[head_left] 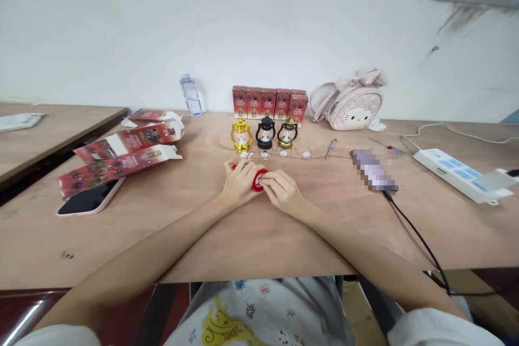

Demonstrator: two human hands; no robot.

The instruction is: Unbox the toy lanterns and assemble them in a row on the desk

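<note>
My left hand [240, 181] and my right hand [283, 190] meet over the wooden table [251, 232], both closed round a small red lantern [258, 179] that lies between them. Only bits of its red body show between the fingers. Just beyond stand three small lanterns in a row: a gold one [241, 135], a black one [265, 133] and a dark gold one [287, 133]. Several tiny silver parts [265, 155] lie in a line in front of them.
Red boxes [268, 102] stand at the wall, flattened red cartons [121, 157] and a phone [90, 198] lie left. A screwdriver [330, 147], pink bag [351, 100], water bottle [190, 95], power strip [458, 173] and black cable [417, 238] are around.
</note>
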